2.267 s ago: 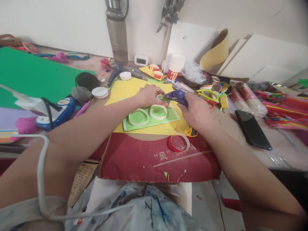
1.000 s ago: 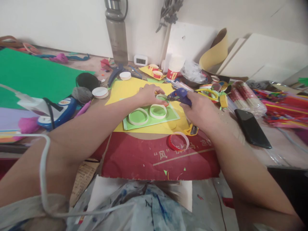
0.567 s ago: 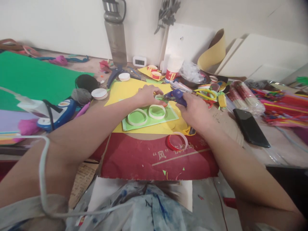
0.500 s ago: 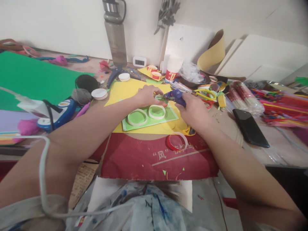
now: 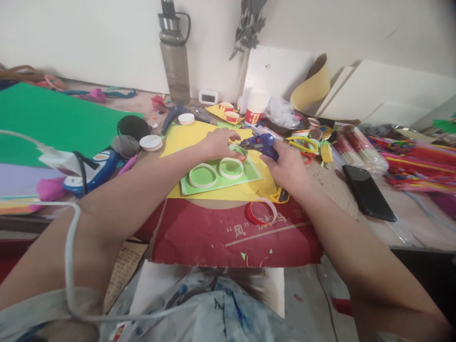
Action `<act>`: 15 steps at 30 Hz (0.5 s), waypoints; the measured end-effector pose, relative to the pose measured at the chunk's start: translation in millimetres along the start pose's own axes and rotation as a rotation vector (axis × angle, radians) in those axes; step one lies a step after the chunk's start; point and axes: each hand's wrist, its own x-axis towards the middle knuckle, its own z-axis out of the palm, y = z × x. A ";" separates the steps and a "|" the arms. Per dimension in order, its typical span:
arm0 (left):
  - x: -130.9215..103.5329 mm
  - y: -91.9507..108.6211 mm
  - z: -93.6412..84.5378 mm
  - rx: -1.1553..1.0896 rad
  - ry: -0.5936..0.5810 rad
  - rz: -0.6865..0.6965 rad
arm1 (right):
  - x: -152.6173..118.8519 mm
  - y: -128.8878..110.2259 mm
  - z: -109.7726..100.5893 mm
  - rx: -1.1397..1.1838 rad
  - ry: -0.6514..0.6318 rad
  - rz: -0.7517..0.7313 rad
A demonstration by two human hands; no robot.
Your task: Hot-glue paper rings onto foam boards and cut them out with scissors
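My right hand (image 5: pixel 287 159) is wrapped round a blue glue gun (image 5: pixel 261 143), whose nozzle points left toward my left hand. My left hand (image 5: pixel 223 142) has its thumb and fingers curled round a small ring (image 5: pixel 238 152) with a red edge, at the back right of a green card (image 5: pixel 233 181). Two pale rings, a left one (image 5: pixel 202 185) and a right one (image 5: pixel 231 175), stand on that card. Beneath the card lies a yellow sheet (image 5: pixel 178 137). A red and white ring (image 5: pixel 261 222) sits nearer me on the red board.
The red board (image 5: pixel 199 237) forms the front work surface. A tall bottle (image 5: pixel 175 66) and a paper cup (image 5: pixel 255 109) stand at the back. Yellow-handled scissors (image 5: pixel 302 144) and a black phone (image 5: pixel 368 192) lie to the right. A white cable (image 5: pixel 69 247) crosses my left arm.
The view has shifted slightly, so the background sits a little lower. Both hands keep nearly the same places, with the glue gun still in my right hand.
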 end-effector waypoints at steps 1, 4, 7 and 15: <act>-0.1 -1.3 -1.3 0.026 0.018 0.012 | -0.4 -0.2 -0.7 0.006 0.002 -0.001; -0.4 -5.2 -4.5 0.091 0.074 0.003 | -1.3 -0.8 -2.9 0.029 0.004 0.003; -1.0 -5.5 -7.5 0.084 0.069 -0.042 | -1.3 -1.3 -4.3 0.043 -0.007 0.009; 2.1 1.9 -13.7 0.073 0.014 -0.070 | 2.6 2.0 -4.0 0.082 -0.003 0.003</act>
